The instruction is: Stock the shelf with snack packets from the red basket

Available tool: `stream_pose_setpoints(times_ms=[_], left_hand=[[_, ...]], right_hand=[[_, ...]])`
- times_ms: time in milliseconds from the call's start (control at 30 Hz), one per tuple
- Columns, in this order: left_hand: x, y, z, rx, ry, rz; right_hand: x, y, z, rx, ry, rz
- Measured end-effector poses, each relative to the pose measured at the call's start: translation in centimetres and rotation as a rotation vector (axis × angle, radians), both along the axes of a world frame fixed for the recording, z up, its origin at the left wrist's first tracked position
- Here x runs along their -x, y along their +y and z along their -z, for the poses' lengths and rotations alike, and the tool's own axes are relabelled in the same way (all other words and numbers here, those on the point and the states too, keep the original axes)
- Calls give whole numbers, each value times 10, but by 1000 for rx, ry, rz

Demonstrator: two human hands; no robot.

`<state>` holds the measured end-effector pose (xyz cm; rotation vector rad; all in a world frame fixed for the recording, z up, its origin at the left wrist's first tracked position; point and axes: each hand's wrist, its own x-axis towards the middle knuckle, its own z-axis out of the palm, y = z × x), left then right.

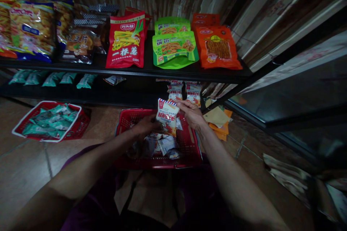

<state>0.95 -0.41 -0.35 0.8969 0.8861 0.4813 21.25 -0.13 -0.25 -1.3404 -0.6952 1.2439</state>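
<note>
A small white snack bag (pixel 166 116) with red lettering and a striped top edge is held upright above a red basket (pixel 193 148). My right hand (pixel 192 114) pinches its top right corner. At its lower left side, my left hand (pixel 148 125) is closed on the bag, with some fingers hidden behind it. Inside the basket lie several more snack bags (pixel 167 144), partly in shadow. Matching bags (pixel 193 94) stand on the lower shelf (pixel 130 92), just beyond my right hand.
To the left on the tiled floor, a red basket with a white rim (pixel 16 131) holds green packets (pixel 55 121). Larger bags, among them a red one (pixel 126 43) and an orange one (pixel 218 48), line the upper shelf (pixel 173 75). Brown paper (pixel 217 116) lies by the shelf leg.
</note>
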Motion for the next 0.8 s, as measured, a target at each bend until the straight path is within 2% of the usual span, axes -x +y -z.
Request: stream_pose_setpoints(times_ms=[100, 233, 367, 500, 633, 800], left_hand=[[1, 1, 1, -6, 5, 26], [1, 1, 13, -37, 33, 66], [0, -1, 17, 10, 15, 63], [0, -2, 5, 90, -37, -29], [1, 3, -6, 145, -111, -127], [3, 10, -9, 175, -188, -241]], right_hand=[[0, 1, 2, 23, -45, 61], [2, 2, 2, 36, -88, 128], [4, 2, 3, 3, -87, 160], [4, 1, 1, -9, -36, 93], [6, -3, -1, 55, 26, 7], [13, -10, -2, 126, 49, -127]])
